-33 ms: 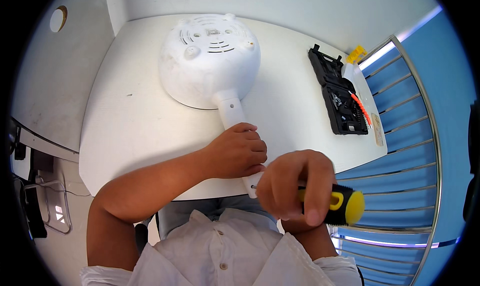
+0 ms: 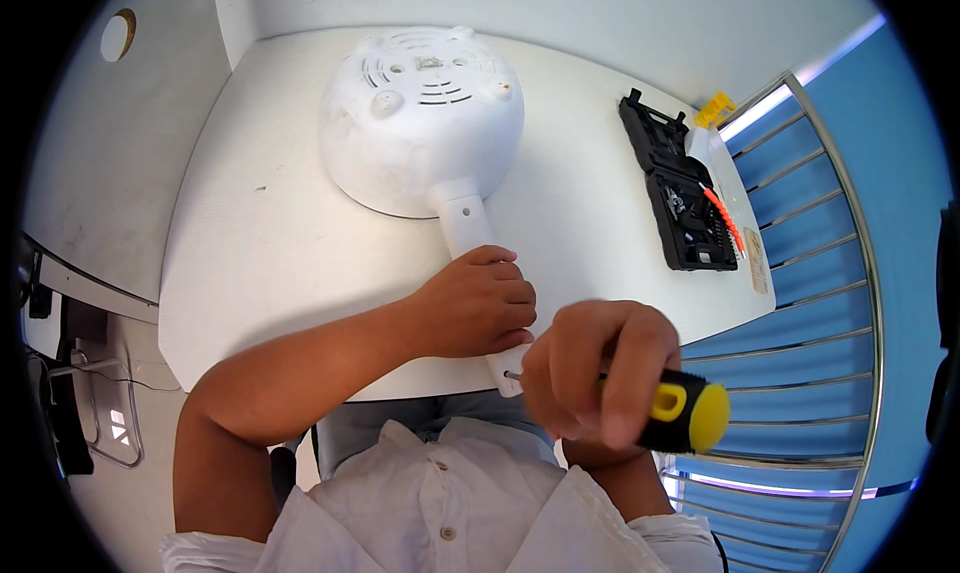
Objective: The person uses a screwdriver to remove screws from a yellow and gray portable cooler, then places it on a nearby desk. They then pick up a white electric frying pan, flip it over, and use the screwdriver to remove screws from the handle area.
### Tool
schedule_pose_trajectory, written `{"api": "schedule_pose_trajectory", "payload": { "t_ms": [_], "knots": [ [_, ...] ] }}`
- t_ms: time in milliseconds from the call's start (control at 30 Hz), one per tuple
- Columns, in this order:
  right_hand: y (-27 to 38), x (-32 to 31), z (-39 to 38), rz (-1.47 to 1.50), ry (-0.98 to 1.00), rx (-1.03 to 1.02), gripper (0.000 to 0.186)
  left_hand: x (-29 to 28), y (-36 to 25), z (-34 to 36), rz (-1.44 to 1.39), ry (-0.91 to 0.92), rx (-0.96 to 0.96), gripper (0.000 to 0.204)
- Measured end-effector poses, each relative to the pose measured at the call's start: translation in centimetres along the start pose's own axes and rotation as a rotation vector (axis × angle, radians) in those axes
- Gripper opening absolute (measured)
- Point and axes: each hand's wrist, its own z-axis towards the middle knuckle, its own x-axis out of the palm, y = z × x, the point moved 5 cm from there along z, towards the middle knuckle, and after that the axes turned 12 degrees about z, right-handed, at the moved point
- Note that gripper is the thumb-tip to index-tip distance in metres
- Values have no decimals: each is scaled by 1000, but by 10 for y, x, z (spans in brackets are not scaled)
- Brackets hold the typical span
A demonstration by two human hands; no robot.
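Observation:
A white electric pot (image 2: 420,138) lies upside down on the table, its vented base and small feet facing up. Its long handle (image 2: 466,228) points toward me. My left hand (image 2: 478,303) is closed round the handle, about midway along. A screwdriver (image 2: 682,411) with a black and yellow grip is in my right hand (image 2: 600,368), fingers wrapped around it. The thin shaft reaches left to a hole near the handle's end; whether the tip sits in a screw cannot be seen.
An open black tool case (image 2: 690,198) with bits and an orange-red flexible shaft (image 2: 722,218) lies at the table's right side. Beyond it is a small yellow item (image 2: 714,110). Metal railings (image 2: 868,273) run along the right. The white table (image 2: 260,263) ends just before my body.
My right hand has turned slightly with the screwdriver, and its fingers have shifted on the grip. The pot and my left hand are almost unmoved.

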Motion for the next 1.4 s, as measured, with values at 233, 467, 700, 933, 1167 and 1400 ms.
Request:
{"api": "schedule_pose_trajectory", "payload": {
  "t_ms": [233, 467, 700, 933, 1167, 1400],
  "knots": [
    [2, 8, -12, -370, -218, -241, 36, 4, -1, -4, 70, 41, -22, 14],
    [-1, 22, -6, -110, -31, -55, 31, 7, -1, -4, 47, 133, -35, 8],
    [-4, 0, 10, 286, 342, 60, 23, 5, 1, -2, 74, 70, -12, 10],
    [11, -5, -5, -84, -90, -103, 28, 3, -1, -2, 82, 39, -21, 15],
    [1, 19, -6, -211, -87, -24, 30, 7, -1, -5, 68, 93, -23, 10],
    [4, 9, 9, 119, 227, 33, 17, 3, -1, 1, 44, 69, -11, 10]
  ]
}}
